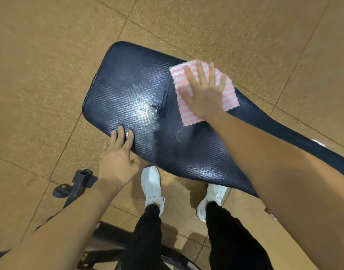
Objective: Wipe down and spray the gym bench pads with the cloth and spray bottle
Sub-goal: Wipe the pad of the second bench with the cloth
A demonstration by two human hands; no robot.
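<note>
the right hand (203, 90) is pressing flat, fingers spread wide, on the pink-and-white cloth (204, 92), which is lying on the far side of the dark bench pad (167, 149). the left hand (119, 162) is resting straight fingers on the pad's near edge, holding nothing. a wet sheen is showing mid-pad.

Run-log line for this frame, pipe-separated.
phase: wiping | right hand: flat on cloth, pressing it onto bench pad | left hand: fingertips resting on pad edge | pad: wet sheen mid-surface | spray bottle: not in view
</note>
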